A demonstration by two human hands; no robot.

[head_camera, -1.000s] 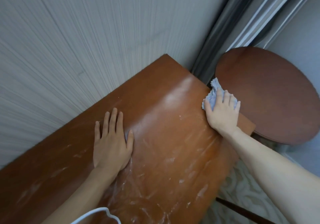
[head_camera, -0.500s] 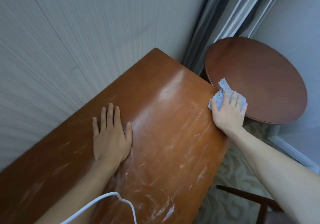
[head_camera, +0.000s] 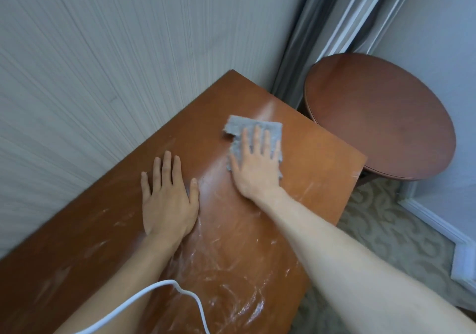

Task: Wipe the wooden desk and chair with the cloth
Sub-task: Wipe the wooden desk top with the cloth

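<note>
Since half a second ago: right hand point(head_camera: 257, 164) and cloth point(head_camera: 253, 134) have swept in from the desk's right edge toward the middle, and now sit close beside the left hand.
White cable point(head_camera: 144, 296): nearest of all, looping across the left forearm at 6 o'clock in the view.
Wooden desk point(head_camera: 316, 168): glossy, streaked with pale smears, thickest at the near end; its far corner runs to 12 o'clock against the wall point(head_camera: 103, 63).
Left hand point(head_camera: 168, 199): flat on the desk, palm down, fingers spread, gripping nothing.
Right hand: at 2 o'clock from the left one, palm down, fingers fanned and pressing the cloth onto the wood.
Cloth: grey-blue, flattened under the right hand, a ragged corner poking out at 11 o'clock from the fingertips; probably folded, hard to say through the blur.
Round table point(head_camera: 381, 117): dark wood, past the desk's right end at 2 o'clock.
Curtain point(head_camera: 309, 50): grey, hanging in the corner behind.
</note>
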